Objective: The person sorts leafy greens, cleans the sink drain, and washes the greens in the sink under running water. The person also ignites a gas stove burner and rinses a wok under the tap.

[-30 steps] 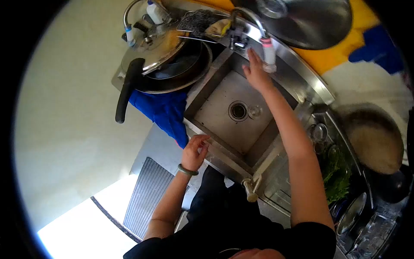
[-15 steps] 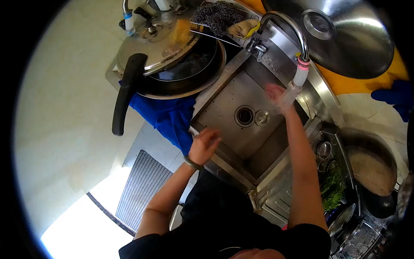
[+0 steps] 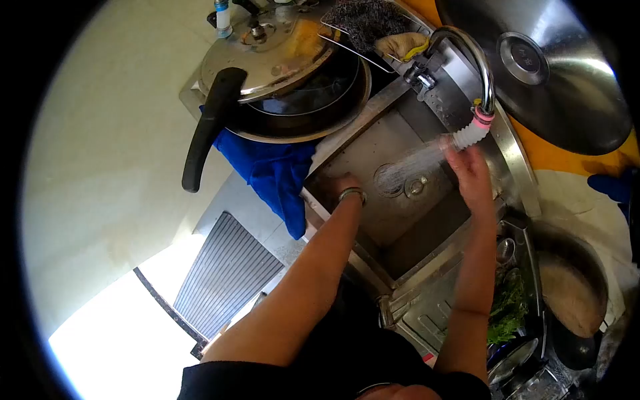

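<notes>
My right hand (image 3: 472, 175) grips the end of the white flexible faucet nozzle (image 3: 472, 135) below its pink collar. The nozzle is bent to the left, and a spray of water fans across the steel sink (image 3: 393, 223) over the drain. Inside the sink, close to its left wall, is my left hand (image 3: 343, 184) with a bangle at the wrist; its fingers are blurred and partly hidden. A small round strainer (image 3: 417, 187) lies on the sink floor beside the drain.
A lidded pan (image 3: 300, 110) with a long black handle stands left of the sink, above a blue cloth (image 3: 273, 173). Scouring pads (image 3: 367, 25) rest on a rack behind. At right are a large metal lid (image 3: 567, 80), green leaves (image 3: 510, 307) and a pot (image 3: 570, 280).
My left hand has moved from the sink's front edge down into the basin. My right hand has gone from under the water to the nozzle, which now tilts left and sprays sideways.
</notes>
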Available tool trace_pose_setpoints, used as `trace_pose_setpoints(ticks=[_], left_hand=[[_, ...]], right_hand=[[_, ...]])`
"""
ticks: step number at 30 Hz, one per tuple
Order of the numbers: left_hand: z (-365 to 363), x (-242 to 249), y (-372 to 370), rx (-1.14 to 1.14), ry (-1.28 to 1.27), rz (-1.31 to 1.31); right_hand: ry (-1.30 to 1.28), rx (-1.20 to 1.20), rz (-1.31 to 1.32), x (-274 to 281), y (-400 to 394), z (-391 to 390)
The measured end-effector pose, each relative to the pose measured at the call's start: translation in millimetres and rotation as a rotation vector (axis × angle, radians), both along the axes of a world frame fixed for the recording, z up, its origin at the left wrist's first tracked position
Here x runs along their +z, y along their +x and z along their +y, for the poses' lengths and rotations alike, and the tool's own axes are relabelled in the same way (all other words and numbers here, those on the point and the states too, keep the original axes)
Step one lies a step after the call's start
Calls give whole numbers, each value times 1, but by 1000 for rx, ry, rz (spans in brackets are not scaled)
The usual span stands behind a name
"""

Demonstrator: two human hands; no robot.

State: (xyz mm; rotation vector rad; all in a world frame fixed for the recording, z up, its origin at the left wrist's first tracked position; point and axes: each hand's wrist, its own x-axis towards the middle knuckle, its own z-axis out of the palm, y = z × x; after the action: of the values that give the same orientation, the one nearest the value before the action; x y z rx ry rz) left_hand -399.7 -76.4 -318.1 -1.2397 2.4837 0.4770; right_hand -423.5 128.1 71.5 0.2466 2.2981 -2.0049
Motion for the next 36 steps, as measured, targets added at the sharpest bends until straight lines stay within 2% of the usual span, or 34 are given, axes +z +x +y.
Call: trace_pose_setpoints(ticks=[1, 4, 6, 9, 11, 15, 19, 21, 25, 28, 32, 35, 36], left_hand=[[-2, -12, -1, -132, -52, -71], [-26, -40, 0, -684, 30, -396], [-20, -26, -5, -765, 108, -429], [13, 2, -9, -534, 289, -190], [44, 44, -3, -349, 464, 9], [65, 91, 0, -232, 707, 221], [37, 100, -6, -185, 493, 301], [32, 101, -12, -166, 371, 336], [35, 110, -28, -210, 306, 408], [35, 122, -34, -259, 327, 493], [32, 122, -43, -337, 439, 500], [35, 75, -41, -698, 524, 435], [35, 89, -44, -711, 700, 299]], right_hand=[[-73, -23, 27, -3, -3, -7], [-113, -50, 124, -21, -8, -13], [-67, -58, 117, -26, -9, -10], [-17, -46, 124, -27, -10, -6], [5, -29, 89, -23, -6, -4], [22, 24, 4, -17, -8, 11], [-79, 6, -7, -15, -10, 5], [-101, -14, 137, -22, -15, -3], [-62, -91, 310, -43, -27, -4], [148, -175, 362, -47, -33, -1], [314, -134, 329, -32, -31, 6], [315, -111, 281, -27, -26, 8], [301, -110, 295, -29, -27, 9]])
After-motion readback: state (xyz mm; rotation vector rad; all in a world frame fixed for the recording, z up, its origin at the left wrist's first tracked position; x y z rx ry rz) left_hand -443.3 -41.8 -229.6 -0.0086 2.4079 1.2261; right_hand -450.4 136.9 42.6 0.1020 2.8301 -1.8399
